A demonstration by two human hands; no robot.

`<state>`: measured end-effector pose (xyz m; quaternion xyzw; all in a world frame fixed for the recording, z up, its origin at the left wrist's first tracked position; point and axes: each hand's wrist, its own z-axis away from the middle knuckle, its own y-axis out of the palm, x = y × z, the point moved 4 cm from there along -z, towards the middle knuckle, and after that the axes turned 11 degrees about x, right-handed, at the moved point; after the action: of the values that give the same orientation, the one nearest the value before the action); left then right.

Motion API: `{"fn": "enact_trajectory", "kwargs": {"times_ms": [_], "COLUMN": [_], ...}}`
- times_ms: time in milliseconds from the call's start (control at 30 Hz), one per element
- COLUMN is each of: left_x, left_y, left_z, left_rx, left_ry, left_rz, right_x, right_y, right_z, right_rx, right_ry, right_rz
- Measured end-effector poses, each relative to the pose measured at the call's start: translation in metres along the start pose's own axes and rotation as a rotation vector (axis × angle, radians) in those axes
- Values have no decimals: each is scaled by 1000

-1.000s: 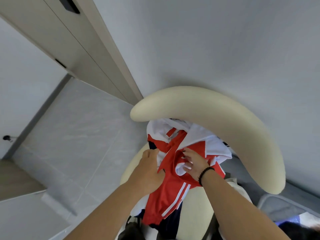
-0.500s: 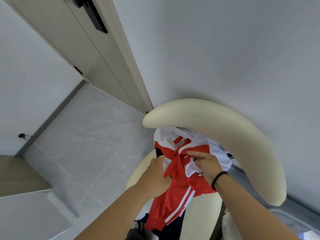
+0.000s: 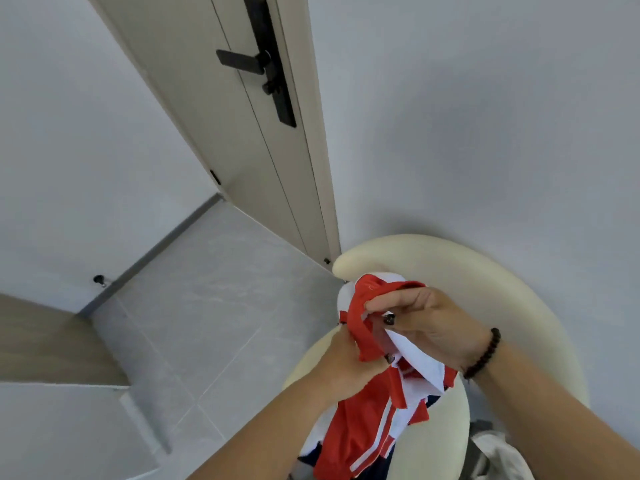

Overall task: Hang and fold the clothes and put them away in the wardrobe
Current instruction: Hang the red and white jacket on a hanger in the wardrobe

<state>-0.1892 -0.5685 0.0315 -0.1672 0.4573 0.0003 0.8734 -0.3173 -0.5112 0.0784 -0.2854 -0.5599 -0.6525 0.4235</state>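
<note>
Open floor (image 3: pixel 207 323) to the left, free to pass. Curved chair back (image 3: pixel 485 271) blocking far and right, with wall (image 3: pixel 485 116) close behind. Shut door (image 3: pixel 242 161) far left. Red-and-white garment (image 3: pixel 367 420) draped over the near chair seat (image 3: pixel 453 420).

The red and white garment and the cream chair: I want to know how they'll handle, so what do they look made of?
Garment: thin, smooth synthetic sportswear knit, judging by its slight sheen and limp drape. Chair: matte, seamless padded upholstery, perhaps faux leather; uncertain.
</note>
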Motion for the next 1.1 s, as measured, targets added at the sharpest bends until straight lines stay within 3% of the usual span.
{"fn": "enact_trajectory", "kwargs": {"times_ms": [167,400,500,567,833,933,1100], "left_x": [-12,-52,-63,-65,-43,-31,6], "left_y": [-43,-107,-130,-140,-174,-183,-192], "left_z": [40,128,170,203,372,445,555], "left_rx": [-248,-407,-468,-506,-690,-773,-953], "left_ry": [1,154,245,312,542,617,688], "left_rz": [231,624,632,634,656,573,482], "right_x": [48,90,83,70,12,1,6], "right_y": [59,116,153,181,332,385,488], "right_z": [-9,-9,-9,-12,-40,-55,-65], "right_rx": [82,-52,2,-45,-157,-186,-119], "right_ry": [-144,-280,-222,-188,-272,-302,-601], "right_rz": [42,204,380,575,1091,1136,1059]}}
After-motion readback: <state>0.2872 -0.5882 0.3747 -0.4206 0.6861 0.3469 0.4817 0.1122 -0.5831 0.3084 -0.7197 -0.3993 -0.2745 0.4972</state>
